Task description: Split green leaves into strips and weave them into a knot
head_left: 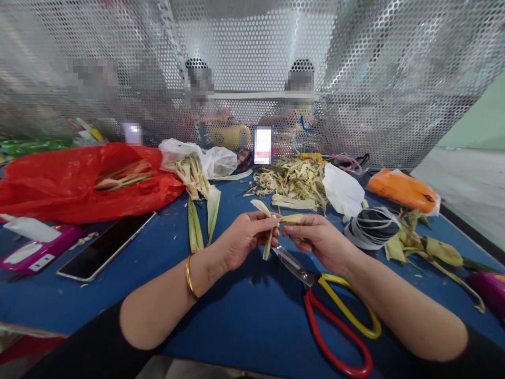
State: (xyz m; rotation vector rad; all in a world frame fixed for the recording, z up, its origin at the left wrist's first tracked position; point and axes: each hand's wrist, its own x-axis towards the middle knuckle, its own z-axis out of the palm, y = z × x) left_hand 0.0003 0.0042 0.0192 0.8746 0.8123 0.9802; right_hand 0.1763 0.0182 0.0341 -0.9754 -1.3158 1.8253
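Between my hands is a small piece of pale corn husk (293, 218), its strips spread out in several directions from a middle knot. My left hand (252, 231) pinches it near that middle, with one strip hanging down below the thumb. The fingertips of my right hand (313, 234) are closed on the strip that points right. Scissors (298, 269) with one red and one yellow handle lie on the table under my hands, their blade tips partly hidden by my fingers. A spool of grey string (373, 227) stands right of my right hand.
A heap of dry husk scraps (292, 181) lies behind my hands on the blue table (236, 310). At left are a red plastic bag (71, 181), a dark phone (108, 246) and a purple tissue pack (43, 250). An orange packet (404, 190) lies right. A perforated metal screen (252, 47) rises behind.
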